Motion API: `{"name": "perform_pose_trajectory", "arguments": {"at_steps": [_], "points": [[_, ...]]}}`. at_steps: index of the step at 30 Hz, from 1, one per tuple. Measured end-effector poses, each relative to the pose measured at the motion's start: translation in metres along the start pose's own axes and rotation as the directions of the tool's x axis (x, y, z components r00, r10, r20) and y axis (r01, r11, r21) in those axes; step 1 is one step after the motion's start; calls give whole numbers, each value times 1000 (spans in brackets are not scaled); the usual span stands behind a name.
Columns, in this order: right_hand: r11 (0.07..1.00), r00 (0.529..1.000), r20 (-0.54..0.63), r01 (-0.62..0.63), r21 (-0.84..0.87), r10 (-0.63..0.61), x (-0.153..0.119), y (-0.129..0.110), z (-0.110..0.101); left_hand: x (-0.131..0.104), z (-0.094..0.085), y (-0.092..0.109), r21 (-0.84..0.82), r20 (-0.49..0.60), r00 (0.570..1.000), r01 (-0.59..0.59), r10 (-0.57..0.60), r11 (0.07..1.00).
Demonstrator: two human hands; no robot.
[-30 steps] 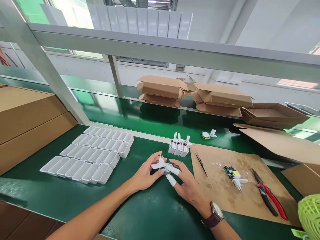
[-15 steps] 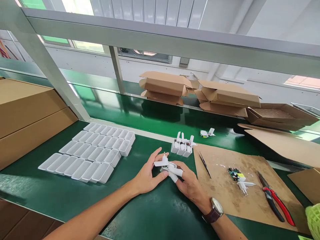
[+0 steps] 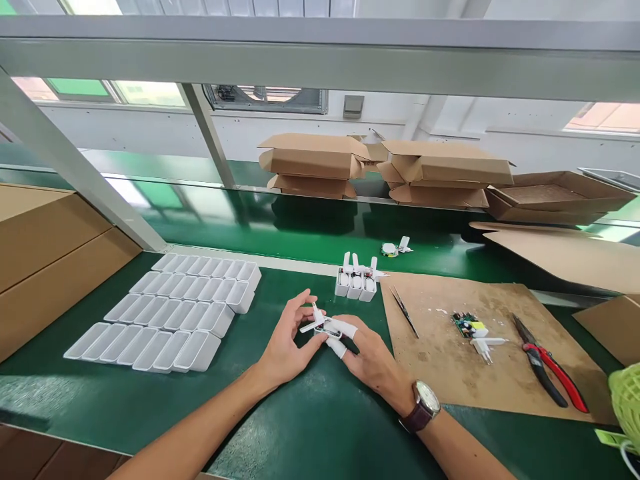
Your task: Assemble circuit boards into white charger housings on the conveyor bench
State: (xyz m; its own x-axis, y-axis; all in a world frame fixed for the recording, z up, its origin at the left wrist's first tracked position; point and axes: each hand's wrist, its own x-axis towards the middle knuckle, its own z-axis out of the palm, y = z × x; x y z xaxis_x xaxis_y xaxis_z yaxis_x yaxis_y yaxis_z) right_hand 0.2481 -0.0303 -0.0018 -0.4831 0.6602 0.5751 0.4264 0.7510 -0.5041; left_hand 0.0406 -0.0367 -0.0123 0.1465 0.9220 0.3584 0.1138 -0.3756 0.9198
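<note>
Between both hands, low over the green bench, is a white plastic charger housing point(image 3: 327, 327) with a white plug piece point(image 3: 317, 316) sticking out of its open top. My left hand point(image 3: 293, 337) grips its left side, thumb in front and fingers behind. White finger cots cover two fingertips of my right hand point(image 3: 367, 353), which closes on its right side. Just beyond stand a few filled white housings point(image 3: 356, 288) with plug pieces poking up. To the left, rows of open white housings point(image 3: 173, 313) lie side by side.
A brown cardboard sheet point(image 3: 430, 373) on the right carries tweezers point(image 3: 405, 312), a circuit board with plug point(image 3: 470, 325) and red-handled pliers point(image 3: 547, 363). Another white assembly point(image 3: 395, 248) lies farther back. Cardboard boxes point(image 3: 313, 160) line the back; a large carton point(image 3: 55, 247) stands left.
The view has levelled and shifted a little. The plug piece in my hands has tilted leftward, and more of the housing's open top shows. Both hands still hold it.
</note>
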Motion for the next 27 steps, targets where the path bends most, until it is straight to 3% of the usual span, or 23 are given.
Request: {"name": "perform_pose_trajectory", "arguments": {"at_steps": [10,16,21,23,24,27], "points": [[996,993,103,-44,-84,52,0,-5,-3,2,-2,0,18,17,1000,-16,15,1000],[992,995,31,-98,82,96,-1,-2,-7,2,-1,-1,7,30,1000,-4,4,1000],[976,990,36,-140,170,136,-2,-1,-4,2,-3,-2,41,22,1000,-21,20,999],[900,965,13,-249,358,261,-1,-2,-1,2,-3,-1,122,22,995,-97,95,988],[814,937,40,-321,485,346,-1,-3,1,1,-3,0,181,36,989,-147,143,972],[432,828,261,-497,753,497,1,-6,3,-2,0,5,318,109,956,-294,273,902]]}}
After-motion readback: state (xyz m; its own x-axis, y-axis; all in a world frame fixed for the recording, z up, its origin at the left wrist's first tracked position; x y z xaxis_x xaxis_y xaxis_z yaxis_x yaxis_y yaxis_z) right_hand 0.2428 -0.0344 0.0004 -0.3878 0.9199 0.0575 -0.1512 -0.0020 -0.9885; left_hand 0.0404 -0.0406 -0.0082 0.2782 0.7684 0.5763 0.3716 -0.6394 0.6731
